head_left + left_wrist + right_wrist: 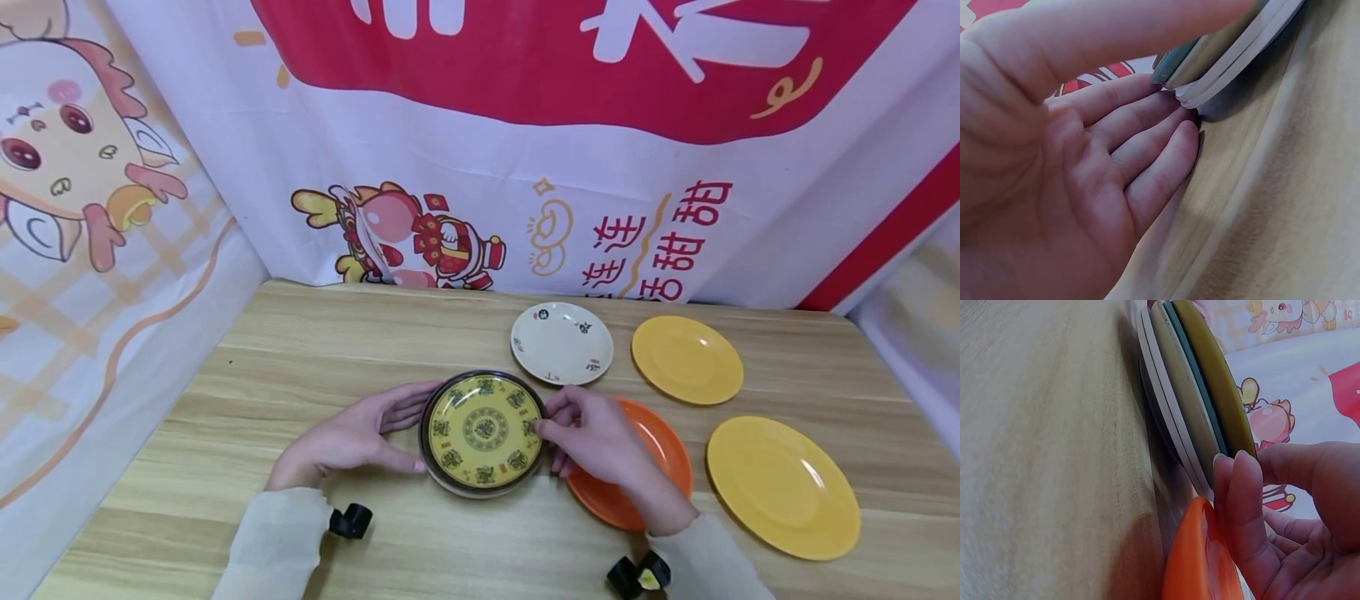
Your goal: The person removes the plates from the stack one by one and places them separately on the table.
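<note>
A yellow patterned plate (486, 430) with a dark rim lies on top of a stack of plates. Seen from the side in the right wrist view, the stack shows a green plate edge (1200, 384), a beige one below it and white plates (1169, 403) at the bottom. My left hand (367, 433) rests on the stack's left side with fairly straight fingers (1157, 175), thumb toward the near side. On the right, my right hand (596, 437) pinches the yellow patterned plate's edge between thumb and fingers. Below that hand lies an orange plate (663, 446), partly hidden by it.
Behind the stack sits a white plate (562, 343) with small dark motifs. Two plain yellow plates, a far one (686, 360) and a near one (783, 487), lie at the right of the wooden table (262, 358). A printed cloth (420, 133) hangs along the back.
</note>
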A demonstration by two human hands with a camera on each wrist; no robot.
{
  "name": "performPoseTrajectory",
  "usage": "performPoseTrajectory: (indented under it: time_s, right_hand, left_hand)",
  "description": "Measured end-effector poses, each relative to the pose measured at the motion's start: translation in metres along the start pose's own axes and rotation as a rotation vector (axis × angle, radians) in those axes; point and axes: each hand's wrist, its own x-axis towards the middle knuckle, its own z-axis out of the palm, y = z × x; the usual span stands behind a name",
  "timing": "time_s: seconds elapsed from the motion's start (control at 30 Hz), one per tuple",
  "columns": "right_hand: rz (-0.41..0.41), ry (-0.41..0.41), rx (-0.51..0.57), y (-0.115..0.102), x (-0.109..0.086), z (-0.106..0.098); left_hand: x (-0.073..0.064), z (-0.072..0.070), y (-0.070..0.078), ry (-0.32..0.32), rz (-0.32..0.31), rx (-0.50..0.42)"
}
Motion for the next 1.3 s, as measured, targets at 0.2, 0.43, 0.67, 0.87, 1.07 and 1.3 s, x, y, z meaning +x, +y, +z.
performPoseTrajectory:
  time_s: [0.2,0.43,0.67,0.87,1.07,1.3]
  right_hand:
    - [0.002,-0.006,0.007,0.0001,0.0002,-0.0013]
    - [0.021,-0.001,0.022,0.0014,0.0025,0.0003]
    - [0.02,0.007,0.018,0.0014,0.0027,0.001]
    - [0.012,0.002,0.019,0.0011,0.0027,0.0006]
    - [0.028,0.006,0.023,0.0006,0.0027,0.0002]
    - [0.022,0.0,0.028,0.0013,0.003,-0.0002]
  left_hand:
    - [0.0015,0.0002,-0.0013,0.005,0.003,0.008]
    - [0.0016,0.0013,-0.0007,-0.002,-0.013,-0.033]
    - [0.003,0.003,0.0005,-0.024,0.007,-0.052]
    - [0.0034,0.0015,-0.0019,0.005,0.0,-0.021]
    - [0.0031,0.0001,-0.0053,0.016,-0.014,-0.047]
    - [0.0023,-0.0001,-0.0078,0.035,-0.025,-0.045]
